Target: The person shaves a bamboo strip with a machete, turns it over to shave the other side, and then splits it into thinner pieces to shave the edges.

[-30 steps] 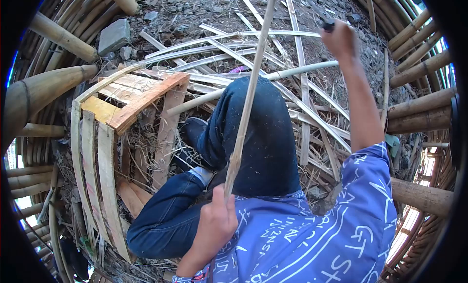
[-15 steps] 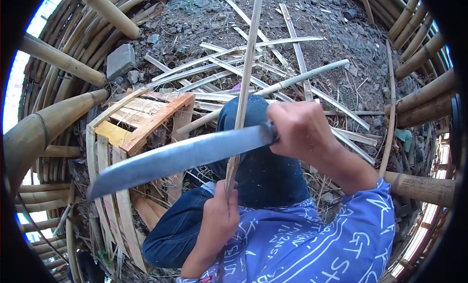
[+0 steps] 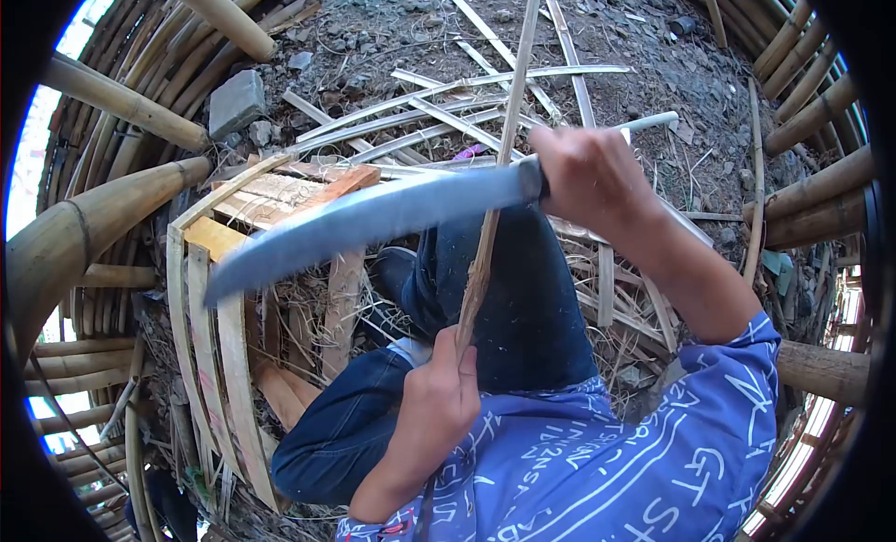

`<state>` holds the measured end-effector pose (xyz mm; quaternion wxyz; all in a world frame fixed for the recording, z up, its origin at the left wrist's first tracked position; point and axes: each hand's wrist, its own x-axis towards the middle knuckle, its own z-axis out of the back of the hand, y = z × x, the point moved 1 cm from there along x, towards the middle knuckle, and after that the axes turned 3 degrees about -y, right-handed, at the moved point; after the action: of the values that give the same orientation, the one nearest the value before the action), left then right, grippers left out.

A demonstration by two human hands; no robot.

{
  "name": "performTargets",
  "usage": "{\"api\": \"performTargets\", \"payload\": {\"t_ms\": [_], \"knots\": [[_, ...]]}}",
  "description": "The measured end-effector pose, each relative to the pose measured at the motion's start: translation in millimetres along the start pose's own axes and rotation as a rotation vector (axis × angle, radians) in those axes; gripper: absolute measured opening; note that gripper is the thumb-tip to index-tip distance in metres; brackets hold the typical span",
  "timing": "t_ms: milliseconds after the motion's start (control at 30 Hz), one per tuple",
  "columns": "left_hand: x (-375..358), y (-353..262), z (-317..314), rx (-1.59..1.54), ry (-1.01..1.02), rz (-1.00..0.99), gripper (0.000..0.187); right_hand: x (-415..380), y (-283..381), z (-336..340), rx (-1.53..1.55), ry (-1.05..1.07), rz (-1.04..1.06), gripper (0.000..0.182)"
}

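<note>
My right hand (image 3: 593, 173) is closed round the handle of a large machete (image 3: 373, 220). Its broad blade points left and crosses over a long bamboo strip (image 3: 495, 201). Low in front of my body, my left hand (image 3: 442, 393) grips the near end of that strip with the thumb along it. The strip slants up and away past my raised knee, and its surface looks rough and shaved below the blade. My jeans (image 3: 518, 309) lie beneath both.
To the left stands a wooden crate (image 3: 210, 346) of slats. Split bamboo strips (image 3: 457, 122) lie crisscrossed on the littered dirt ahead. A grey block (image 3: 235, 103) sits at the upper left. Thick bamboo poles (image 3: 131, 103) surround me on both sides.
The machete has moved up and away along the strip with my right hand. My left hand, still gripping the strip, has shifted slightly right and up.
</note>
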<state>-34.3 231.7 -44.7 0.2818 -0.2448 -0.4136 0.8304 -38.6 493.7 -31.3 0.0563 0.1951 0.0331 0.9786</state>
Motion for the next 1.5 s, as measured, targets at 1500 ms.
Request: {"api": "performTargets", "payload": {"t_ms": [1500], "knots": [[46,-3,-14,-0.363,0.133,0.097,0.015,-19,-5,-8,0.121,0.131,-0.175,0.019]]}}
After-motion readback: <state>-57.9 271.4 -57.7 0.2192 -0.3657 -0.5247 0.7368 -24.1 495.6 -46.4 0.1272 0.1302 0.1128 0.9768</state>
